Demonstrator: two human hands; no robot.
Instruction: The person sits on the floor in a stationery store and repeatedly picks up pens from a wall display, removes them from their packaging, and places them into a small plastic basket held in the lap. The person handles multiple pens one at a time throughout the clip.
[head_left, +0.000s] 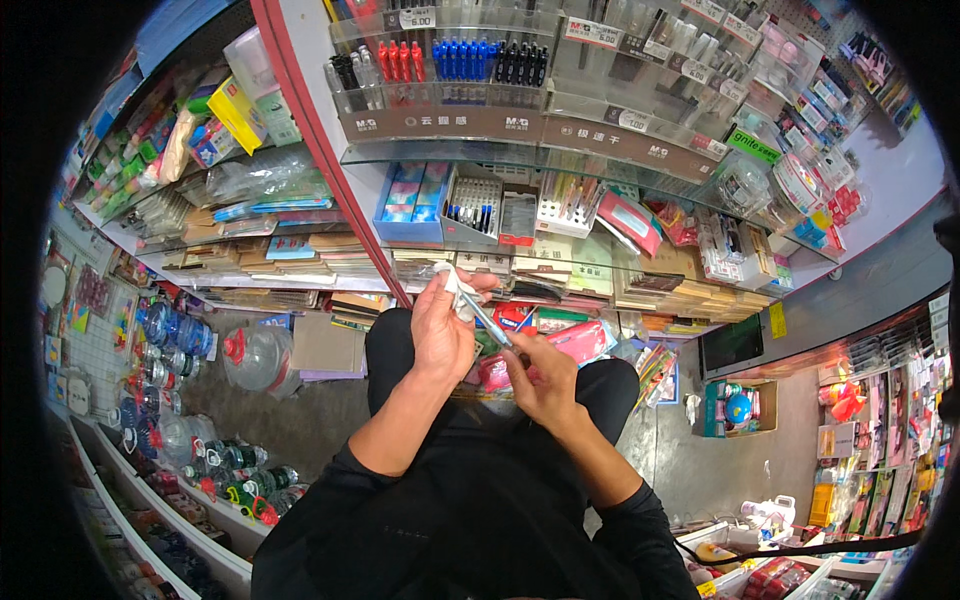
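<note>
A crumpled white tissue or cloth (459, 289) sits in my left hand (439, 337), held between thumb and fingers with the palm turned up. From it a slim light-blue pen (486, 321) slants down to the right. My right hand (541, 379) grips the pen's lower end between thumb and fingers. The pen's upper end meets the tissue; whether the cloth wraps right around it I cannot tell. Below the hands, between my knees, lies a pink plastic package (581, 341), partly covered by my right hand.
Ahead stands a clear pen rack (450, 97) with red, blue and black pens. Under its glass shelf (480, 154) are a blue box (409, 202), a pen tray (472, 206) and stacked notebooks. Large water bottles (259, 360) stand left; a carton with a small globe (739, 409) sits right.
</note>
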